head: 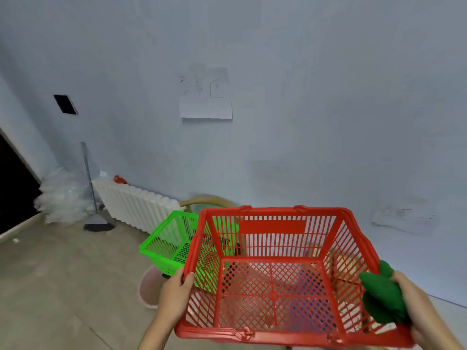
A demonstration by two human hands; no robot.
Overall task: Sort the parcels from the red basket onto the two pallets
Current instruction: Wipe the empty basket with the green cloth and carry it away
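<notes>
I hold a red plastic basket (275, 228) up in front of me, tilted so its lattice floor shows with nothing lying in it. My left hand (174, 293) grips the basket's left rim, thumb curled over the edge. My right hand (414, 304) holds the right rim together with a soft dark green parcel (381, 296) pressed against the basket's side. No pallets are in view.
A green basket (166, 246) sits behind and left of the red one, above a pink bucket (147, 286). A white radiator (136, 205), a broom (94, 215) and a clear plastic bag (60, 195) stand along the wall. Bare concrete floor lies at the left.
</notes>
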